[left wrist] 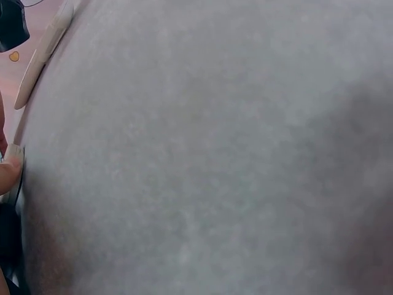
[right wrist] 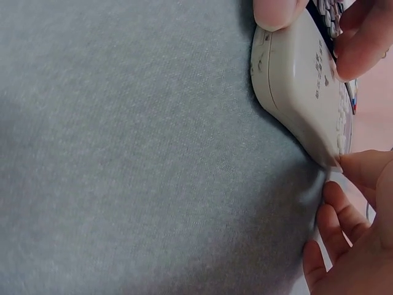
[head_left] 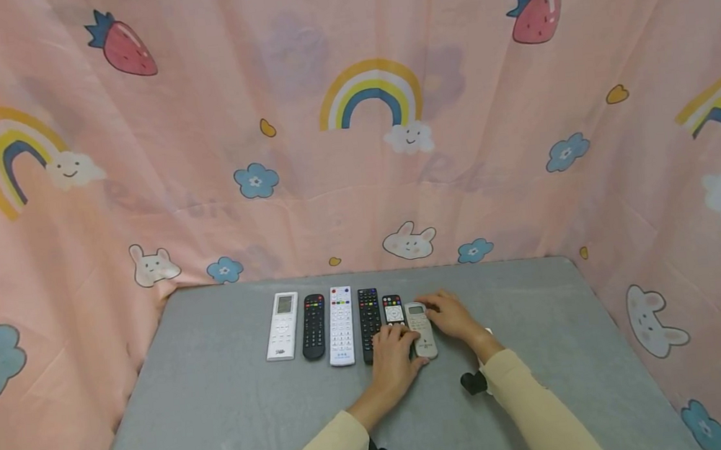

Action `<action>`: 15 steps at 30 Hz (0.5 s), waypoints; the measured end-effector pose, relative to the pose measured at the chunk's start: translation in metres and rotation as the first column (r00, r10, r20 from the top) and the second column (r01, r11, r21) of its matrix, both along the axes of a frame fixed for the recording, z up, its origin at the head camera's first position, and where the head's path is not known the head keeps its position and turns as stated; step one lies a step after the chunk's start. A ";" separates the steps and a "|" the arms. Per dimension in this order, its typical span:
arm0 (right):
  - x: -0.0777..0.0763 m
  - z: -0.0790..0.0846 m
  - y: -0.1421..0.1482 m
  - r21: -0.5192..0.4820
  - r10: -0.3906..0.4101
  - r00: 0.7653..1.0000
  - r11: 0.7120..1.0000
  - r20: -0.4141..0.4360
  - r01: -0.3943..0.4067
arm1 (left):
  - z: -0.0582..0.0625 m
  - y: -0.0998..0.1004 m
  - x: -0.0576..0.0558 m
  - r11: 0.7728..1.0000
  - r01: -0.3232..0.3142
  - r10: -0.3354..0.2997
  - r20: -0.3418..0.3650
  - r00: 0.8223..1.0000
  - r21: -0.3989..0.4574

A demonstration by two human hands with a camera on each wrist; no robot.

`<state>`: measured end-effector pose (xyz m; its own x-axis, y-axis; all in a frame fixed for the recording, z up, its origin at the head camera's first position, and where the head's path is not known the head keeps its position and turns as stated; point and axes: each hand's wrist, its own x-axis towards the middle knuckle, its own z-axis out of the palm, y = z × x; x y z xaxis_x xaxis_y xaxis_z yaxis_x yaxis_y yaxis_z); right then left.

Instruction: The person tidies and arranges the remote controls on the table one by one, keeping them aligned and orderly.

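Note:
Several remote controls lie side by side in a row on the grey table. The rightmost is a beige remote control (head_left: 420, 328) with a small screen at its far end. My left hand (head_left: 392, 363) is at its near end, thumb on the bottom edge and a finger on its left part, gripping it there. The other left fingers cover part of a long black remote (head_left: 369, 311) and the lower part of a small black-and-white remote (head_left: 393, 311). My right hand (head_left: 452, 315) touches the beige remote's far right corner, its other fingers on the cloth in the right wrist view.
Left in the row are a white remote with a screen (head_left: 282, 325), a black rounded remote (head_left: 314, 326) and a long white remote (head_left: 341, 327). The grey cloth-covered table (head_left: 222, 412) meets a pink patterned curtain (head_left: 308, 223) behind and at both sides.

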<state>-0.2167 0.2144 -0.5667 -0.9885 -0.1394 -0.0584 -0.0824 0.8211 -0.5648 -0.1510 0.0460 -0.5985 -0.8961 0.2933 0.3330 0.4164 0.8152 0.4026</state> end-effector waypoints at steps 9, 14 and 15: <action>0.002 0.002 0.012 -0.159 0.059 0.998 0.985 -0.012 -0.060 | 0.009 0.000 0.005 0.998 0.032 -0.031 -0.024 0.999 0.046; 0.008 0.011 0.024 -0.201 0.072 0.997 0.977 -0.002 -0.070 | 0.018 0.001 0.014 0.993 0.072 -0.063 -0.088 0.994 0.097; 0.010 0.014 0.027 -0.209 0.071 0.997 0.975 0.002 -0.069 | 0.020 0.001 0.016 0.990 0.085 -0.074 -0.097 0.992 0.110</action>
